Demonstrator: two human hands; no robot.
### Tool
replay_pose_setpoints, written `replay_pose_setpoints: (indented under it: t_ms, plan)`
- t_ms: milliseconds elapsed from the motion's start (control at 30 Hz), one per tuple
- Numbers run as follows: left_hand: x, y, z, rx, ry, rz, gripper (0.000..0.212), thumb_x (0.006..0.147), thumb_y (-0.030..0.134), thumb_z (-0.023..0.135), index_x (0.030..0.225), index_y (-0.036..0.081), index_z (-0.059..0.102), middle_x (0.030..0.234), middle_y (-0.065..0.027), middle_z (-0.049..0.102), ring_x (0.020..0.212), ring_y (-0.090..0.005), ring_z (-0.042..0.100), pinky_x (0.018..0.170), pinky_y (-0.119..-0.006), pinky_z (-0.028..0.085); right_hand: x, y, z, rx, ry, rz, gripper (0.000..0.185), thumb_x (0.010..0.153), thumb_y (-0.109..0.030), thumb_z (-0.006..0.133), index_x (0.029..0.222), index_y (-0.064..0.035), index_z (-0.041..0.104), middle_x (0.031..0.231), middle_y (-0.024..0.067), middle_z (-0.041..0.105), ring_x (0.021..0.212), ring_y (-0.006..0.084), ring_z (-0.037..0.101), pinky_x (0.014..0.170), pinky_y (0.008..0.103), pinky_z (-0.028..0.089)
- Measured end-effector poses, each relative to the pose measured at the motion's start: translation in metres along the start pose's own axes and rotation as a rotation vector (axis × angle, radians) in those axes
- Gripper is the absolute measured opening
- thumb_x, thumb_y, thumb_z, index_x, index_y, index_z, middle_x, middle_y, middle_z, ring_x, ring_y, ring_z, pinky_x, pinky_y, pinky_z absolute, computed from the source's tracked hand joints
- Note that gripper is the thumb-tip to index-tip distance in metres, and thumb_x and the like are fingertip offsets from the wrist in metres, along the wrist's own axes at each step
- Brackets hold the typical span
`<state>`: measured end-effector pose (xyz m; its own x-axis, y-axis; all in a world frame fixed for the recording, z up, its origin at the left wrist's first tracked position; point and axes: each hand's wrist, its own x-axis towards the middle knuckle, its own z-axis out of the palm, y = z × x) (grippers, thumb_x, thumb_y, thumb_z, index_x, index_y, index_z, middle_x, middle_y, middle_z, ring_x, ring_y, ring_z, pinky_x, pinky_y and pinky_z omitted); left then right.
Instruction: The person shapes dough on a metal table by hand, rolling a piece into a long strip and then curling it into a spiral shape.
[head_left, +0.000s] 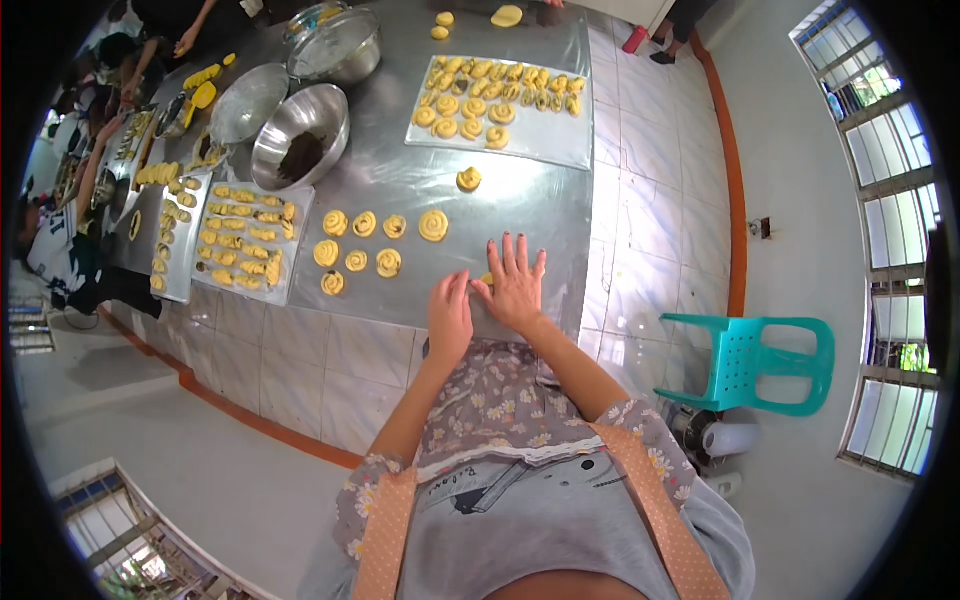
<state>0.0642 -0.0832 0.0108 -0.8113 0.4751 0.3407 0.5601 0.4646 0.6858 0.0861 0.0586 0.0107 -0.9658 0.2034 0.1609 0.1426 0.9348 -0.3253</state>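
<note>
My right hand (514, 283) lies palm down on the steel table, its fingers spread. Under its thumb side shows a bit of yellow dough (487, 279), mostly hidden by the hand. My left hand (451, 309) is beside it, fingers together and bent; whether anything is between them is hidden. Left of my hands sit several coiled dough rolls (364, 224) in loose rows, some with dark filling. A larger coil (433, 225) lies nearest to my hands, and a single swirled roll (469, 179) lies farther up the table.
On the steel table (390, 300), a tray (540, 139) holds shaped dough at the far right; another tray (300, 225) stands left. A steel bowl (330, 112) contains dark filling (304, 155). Other people work at the far left. A green plastic chair (739, 364) is on the right.
</note>
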Motion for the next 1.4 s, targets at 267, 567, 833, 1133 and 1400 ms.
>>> replay_pose_setpoints:
  t_ms: [267, 567, 833, 1133, 1400]
  plan:
    - [0.033, 0.030, -0.014, -0.050, 0.083, 0.025, 0.049, 0.084, 0.002, 0.050, 0.131, -0.002, 0.038, 0.126, -0.0227, 0.044, 0.115, -0.0386, 0.044, 0.097, -0.044, 0.035, 0.072, 0.014, 0.016, -0.149, 0.015, 0.038, 0.068, 0.089, -0.053, 0.040, 0.139, -0.0079, 0.033, 0.145, 0.0186, 0.025, 0.137, 0.0364, 0.015, 0.105, 0.0614, 0.011]
    - [-0.010, 0.034, -0.014, -0.035, 0.031, 0.048, 0.049, 0.084, 0.005, 0.052, 0.130, -0.002, 0.039, 0.125, -0.0219, 0.046, 0.116, -0.0379, 0.044, 0.097, -0.046, 0.034, -0.035, 0.012, -0.002, -0.035, -0.061, -0.010, 0.075, 0.088, -0.051, 0.043, 0.136, 0.0048, 0.031, 0.145, 0.0223, 0.023, 0.136, 0.0370, 0.016, 0.108, 0.0539, 0.014]
    - [-0.052, 0.022, -0.018, 0.080, -0.065, -0.120, 0.054, 0.084, 0.015, 0.055, 0.132, 0.001, 0.037, 0.131, -0.0180, 0.044, 0.125, -0.0358, 0.038, 0.101, -0.053, 0.026, -0.016, 0.009, -0.006, -0.135, -0.143, 0.025, 0.077, 0.087, -0.054, 0.043, 0.137, 0.0035, 0.029, 0.145, 0.0223, 0.022, 0.138, 0.0367, 0.013, 0.108, 0.0557, 0.010]
    - [0.039, 0.046, -0.017, 0.051, 0.073, 0.096, 0.052, 0.086, 0.018, 0.054, 0.133, 0.003, 0.038, 0.133, -0.0155, 0.043, 0.128, -0.0358, 0.036, 0.102, -0.057, 0.023, 0.007, 0.018, 0.007, -0.148, -0.027, -0.016, 0.072, 0.087, -0.049, 0.041, 0.138, 0.0012, 0.029, 0.145, 0.0217, 0.025, 0.138, 0.0351, 0.015, 0.109, 0.0555, 0.010]
    - [0.004, 0.044, 0.000, 0.004, 0.001, 0.117, 0.053, 0.086, 0.018, 0.054, 0.134, 0.003, 0.037, 0.135, -0.0156, 0.041, 0.129, -0.0363, 0.034, 0.103, -0.057, 0.021, -0.033, 0.017, 0.009, -0.142, -0.172, -0.027, 0.067, 0.088, -0.042, 0.039, 0.138, 0.0006, 0.029, 0.146, 0.0202, 0.023, 0.138, 0.0348, 0.016, 0.106, 0.0596, 0.011]
